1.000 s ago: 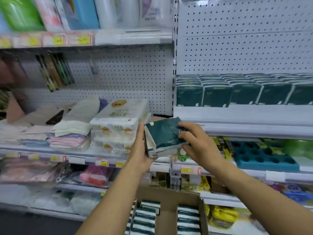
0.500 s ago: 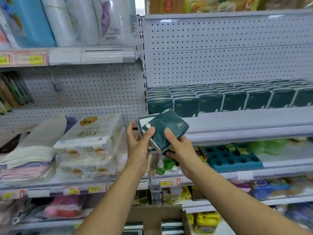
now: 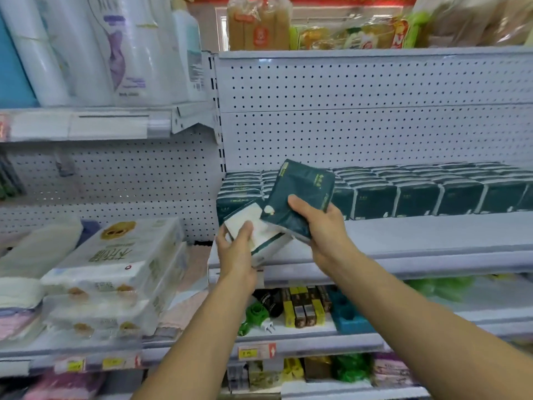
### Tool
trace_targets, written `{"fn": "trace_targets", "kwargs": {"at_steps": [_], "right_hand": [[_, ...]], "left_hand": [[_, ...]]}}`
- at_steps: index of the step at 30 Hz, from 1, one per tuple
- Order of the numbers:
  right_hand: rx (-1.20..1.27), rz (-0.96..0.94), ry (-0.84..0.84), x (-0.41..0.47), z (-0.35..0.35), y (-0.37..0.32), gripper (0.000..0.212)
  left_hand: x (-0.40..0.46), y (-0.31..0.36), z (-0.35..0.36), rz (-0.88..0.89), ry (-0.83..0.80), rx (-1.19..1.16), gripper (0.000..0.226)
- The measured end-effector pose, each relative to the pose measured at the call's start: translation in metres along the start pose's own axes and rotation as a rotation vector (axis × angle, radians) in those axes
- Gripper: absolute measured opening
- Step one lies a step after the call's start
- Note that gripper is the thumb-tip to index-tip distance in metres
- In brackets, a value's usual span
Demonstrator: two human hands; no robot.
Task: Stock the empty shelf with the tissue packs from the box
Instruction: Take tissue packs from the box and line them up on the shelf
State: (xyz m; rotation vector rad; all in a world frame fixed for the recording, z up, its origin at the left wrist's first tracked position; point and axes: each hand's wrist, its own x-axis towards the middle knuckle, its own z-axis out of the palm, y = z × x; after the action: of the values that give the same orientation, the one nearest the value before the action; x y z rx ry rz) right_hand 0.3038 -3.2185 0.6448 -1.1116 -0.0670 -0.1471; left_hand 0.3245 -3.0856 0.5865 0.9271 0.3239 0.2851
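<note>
Our right hand [image 3: 323, 229] grips one tissue pack [image 3: 300, 197], left hand [image 3: 236, 249] grips another [image 3: 256, 232]; we'd seat them flush beside the row [image 3: 418, 192] just beyond.

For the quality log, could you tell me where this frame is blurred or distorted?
Head view: the held tissue pack and right hand are fairly sharp; the left-side stacked packs and lower shelves smear with motion blur; wide-angle bending curves the shelf edge; lighting is even, without hard shadows.
</note>
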Motion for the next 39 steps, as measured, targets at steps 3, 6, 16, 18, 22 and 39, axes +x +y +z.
{"fn": "trace_targets", "kwargs": {"at_steps": [3, 6, 16, 18, 22, 39], "right_hand": [[-0.392, -0.233, 0.040, 0.032, -0.044, -0.034, 0.037], [-1.219, -0.301, -0.043, 0.067, -0.095, -0.056, 0.041], [-2.007, -0.370, -0.280, 0.108, -0.146, -0.041, 0.075], [-1.994, -0.488, -0.263, 0.110, -0.153, -0.032, 0.072], [-1.849, -0.660, -0.264, 0.115, -0.163, -0.014, 0.067], [-1.851, -0.866, -0.303, 0.163, -0.161, 0.007, 0.072]], "left_hand": [[0.014, 0.004, 0.007, 0.096, 0.049, 0.061, 0.048], [0.019, 0.004, 0.018, 0.125, 0.021, 0.120, 0.050], [0.017, -0.015, 0.045, 0.182, -0.001, 0.190, 0.058], [0.019, -0.017, 0.043, 0.199, 0.004, 0.197, 0.058], [0.019, -0.019, 0.041, 0.218, 0.016, 0.201, 0.058], [0.017, -0.020, 0.046, 0.150, -0.071, 0.277, 0.063]]}}
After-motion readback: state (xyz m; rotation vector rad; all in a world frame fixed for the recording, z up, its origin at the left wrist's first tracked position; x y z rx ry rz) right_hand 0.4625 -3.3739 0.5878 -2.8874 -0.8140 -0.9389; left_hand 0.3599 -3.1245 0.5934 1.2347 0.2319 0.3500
